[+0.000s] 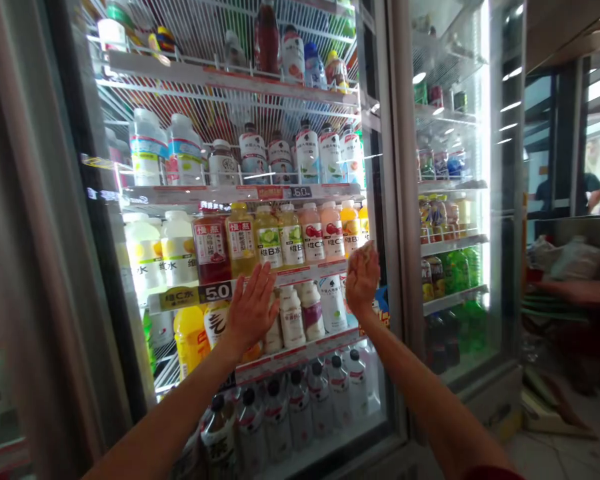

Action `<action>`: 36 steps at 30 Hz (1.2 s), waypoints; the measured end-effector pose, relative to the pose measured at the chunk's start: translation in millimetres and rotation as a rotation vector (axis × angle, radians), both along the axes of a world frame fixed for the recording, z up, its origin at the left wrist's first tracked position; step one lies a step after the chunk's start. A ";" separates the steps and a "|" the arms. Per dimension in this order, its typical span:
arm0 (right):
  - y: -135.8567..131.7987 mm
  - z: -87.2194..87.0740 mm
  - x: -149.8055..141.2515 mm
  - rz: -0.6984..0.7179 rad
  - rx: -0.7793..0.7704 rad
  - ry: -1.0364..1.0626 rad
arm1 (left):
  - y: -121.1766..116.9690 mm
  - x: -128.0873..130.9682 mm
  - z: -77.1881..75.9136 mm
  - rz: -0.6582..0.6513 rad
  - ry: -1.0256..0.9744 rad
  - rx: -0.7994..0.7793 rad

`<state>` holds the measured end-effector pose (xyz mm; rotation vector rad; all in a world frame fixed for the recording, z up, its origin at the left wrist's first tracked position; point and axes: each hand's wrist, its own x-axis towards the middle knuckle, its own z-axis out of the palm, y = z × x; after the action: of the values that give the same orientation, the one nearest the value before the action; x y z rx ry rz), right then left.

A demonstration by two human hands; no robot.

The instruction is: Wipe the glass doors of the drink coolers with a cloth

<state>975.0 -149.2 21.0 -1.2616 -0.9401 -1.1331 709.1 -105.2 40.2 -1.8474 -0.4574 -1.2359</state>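
My left hand [253,307] is raised flat with its fingers out, at the glass door [375,393] of a drinks fridge. Whether the palm touches the glass or stays just short of it, I cannot tell. My right hand [363,283] is closed on a crumpled pale cloth [369,251], near the right edge of the same door. Part of the cloth is hidden by the fingers. Behind the glass, rows of bottles fill the shelves, among them a red drink bottle [211,247] and a yellow drink bottle [241,240].
A metal door frame [403,200] separates this door from a second lit fridge [453,247] on the right. Farther right stand a reddish table [575,291] with bags on it and flat cardboard [550,407] on the tiled floor. A person [591,190] is partly visible behind.
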 end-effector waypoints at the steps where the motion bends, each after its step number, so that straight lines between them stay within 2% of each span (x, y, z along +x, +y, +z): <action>1: -0.3 -12.1 -11.1 0.026 -0.056 -0.131 | -1.0 0.9 -1.7 0.000 -0.009 -0.011; 3: -4.4 -34.6 -21.1 0.064 -0.173 -0.360 | -3.2 2.3 -6.8 -0.003 -0.012 -0.056; 4: -7.5 -43.2 -17.3 0.059 -0.202 -0.392 | -4.2 2.5 -10.2 -0.003 -0.009 -0.079; 5: -10.8 -49.5 -8.2 0.032 -0.199 -0.347 | -5.1 2.5 -14.1 -0.003 -0.004 -0.095; 8: -17.1 -61.0 27.9 -0.096 -0.079 0.059 | -6.8 2.2 -27.3 0.004 -0.003 -0.098; 10: -16.5 -71.2 31.8 -0.113 -0.039 0.175 | -7.9 3.5 -36.4 0.007 -0.002 -0.101; 12: -13.3 -87.9 10.9 -0.055 -0.066 0.055 | -9.2 5.9 -45.0 0.003 0.012 -0.120; 15: -10.3 -116.5 -29.2 0.067 -0.177 -0.244 | -11.3 8.8 -58.5 -0.009 0.042 -0.133; 17: -12.0 -129.3 -31.2 0.087 -0.217 -0.313 | -11.9 8.6 -70.1 -0.023 0.054 -0.142; 18: -13.5 -133.3 -23.1 0.063 -0.202 -0.264 | -12.0 7.9 -77.0 -0.030 0.061 -0.149; 20: -16.1 -139.4 0.2 -0.026 -0.114 -0.020 | -11.8 5.8 -92.4 -0.040 0.070 -0.168; 22: -16.1 -147.8 11.9 -0.080 -0.030 0.207 | -11.8 4.3 -107.4 -0.042 0.071 -0.189; 24: -13.4 -161.4 -3.0 -0.044 -0.025 0.232 | -12.6 4.4 -118.7 -0.044 0.064 -0.207; 28: -9.8 -191.9 -65.1 0.106 -0.211 -0.068 | -15.0 4.1 -128.5 -0.049 0.058 -0.225; 29: -11.1 -196.5 -70.5 0.122 -0.249 -0.139 | -15.4 2.2 -130.3 -0.048 0.066 -0.229; 31: -15.9 -200.6 -61.3 0.107 -0.273 -0.179 | -15.8 -4.4 -136.0 -0.046 0.098 -0.232; 34: -21.5 -201.0 -30.7 -0.020 -0.162 0.101 | -16.4 -17.6 -150.9 -0.040 0.142 -0.233; 36: -20.6 -204.4 -33.0 -0.051 -0.115 0.253 | -17.3 -24.0 -162.3 -0.031 0.150 -0.246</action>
<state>942.0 -169.7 -183.4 -1.4910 -0.7957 -0.9423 685.1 -122.5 -122.1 -2.1451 -0.5178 -1.0899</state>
